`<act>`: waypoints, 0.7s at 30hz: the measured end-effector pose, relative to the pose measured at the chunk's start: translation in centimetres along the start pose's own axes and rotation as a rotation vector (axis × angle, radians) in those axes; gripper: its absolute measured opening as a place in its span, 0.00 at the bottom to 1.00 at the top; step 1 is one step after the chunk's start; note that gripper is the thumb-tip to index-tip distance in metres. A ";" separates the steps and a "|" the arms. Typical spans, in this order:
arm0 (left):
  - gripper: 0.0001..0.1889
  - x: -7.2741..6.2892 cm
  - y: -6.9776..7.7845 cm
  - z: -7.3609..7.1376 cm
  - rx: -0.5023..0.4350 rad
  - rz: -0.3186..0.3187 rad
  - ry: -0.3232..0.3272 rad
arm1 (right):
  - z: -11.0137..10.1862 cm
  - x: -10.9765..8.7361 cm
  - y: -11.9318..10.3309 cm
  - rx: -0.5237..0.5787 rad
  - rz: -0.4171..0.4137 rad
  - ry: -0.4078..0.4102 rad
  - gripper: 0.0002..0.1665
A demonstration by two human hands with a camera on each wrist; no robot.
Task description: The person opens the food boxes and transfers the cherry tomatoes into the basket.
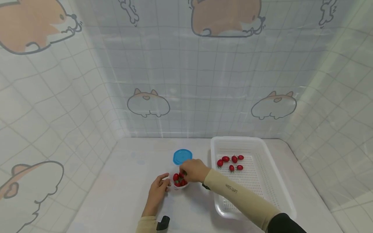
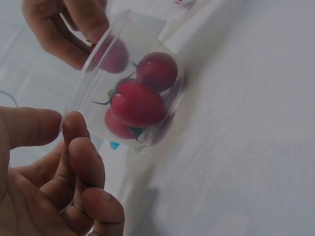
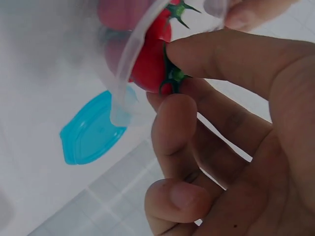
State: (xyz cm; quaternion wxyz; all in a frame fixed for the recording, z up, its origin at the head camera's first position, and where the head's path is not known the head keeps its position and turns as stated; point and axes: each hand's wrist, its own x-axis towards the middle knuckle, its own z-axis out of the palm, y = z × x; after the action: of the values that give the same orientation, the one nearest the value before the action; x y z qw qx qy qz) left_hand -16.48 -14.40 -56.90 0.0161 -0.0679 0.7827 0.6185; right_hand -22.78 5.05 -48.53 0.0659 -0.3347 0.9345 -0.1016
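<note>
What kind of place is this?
Probably a small staged work booth, not a real kitchen: dog-print sheets stand around a white table, which holds a plastic basket with small tomatoes.

One basket (image 1: 256, 174), one cup (image 2: 147, 39), one lid (image 1: 182, 157). Tomatoes (image 1: 234, 159): ten visible, six in basket, four in or at cup. One left hand (image 1: 157, 192), one right hand (image 1: 194, 171). Printed dogs (image 1: 228, 16), five; bones (image 1: 129, 11), two.
</note>
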 end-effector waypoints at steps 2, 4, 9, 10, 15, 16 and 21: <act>0.20 0.0 0.0 0.0 -0.005 -0.001 -0.002 | -0.5 -0.2 0.0 0.026 -0.001 0.013 0.08; 0.20 0.0 -0.1 -0.1 -0.006 -0.001 -0.005 | -0.9 -0.5 0.1 0.042 -0.006 0.042 0.08; 0.21 0.1 -0.2 -0.2 -0.015 -0.002 -0.015 | -2.1 -1.2 0.5 0.062 -0.035 0.137 0.10; 0.22 0.1 -0.2 -0.2 -0.017 -0.002 -0.016 | -2.3 -1.4 0.6 0.061 -0.045 0.158 0.09; 0.22 0.1 -0.2 -0.1 -0.015 -0.006 -0.012 | -3.1 -2.2 2.0 0.085 -0.071 0.264 0.08; 0.22 0.1 -0.2 -0.1 -0.010 -0.007 -0.009 | -3.3 -2.5 2.3 0.098 -0.069 0.283 0.08; 0.20 0.1 -0.1 0.0 0.008 -0.009 0.007 | -4.4 -4.1 4.2 0.142 -0.035 0.372 0.11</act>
State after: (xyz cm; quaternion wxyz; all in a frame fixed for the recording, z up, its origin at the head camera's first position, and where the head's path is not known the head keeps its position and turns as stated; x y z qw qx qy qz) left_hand -16.52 -14.38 -56.97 0.0162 -0.0736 0.7848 0.6151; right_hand -23.07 11.44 -45.01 -0.0862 -0.3208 0.9151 -0.2285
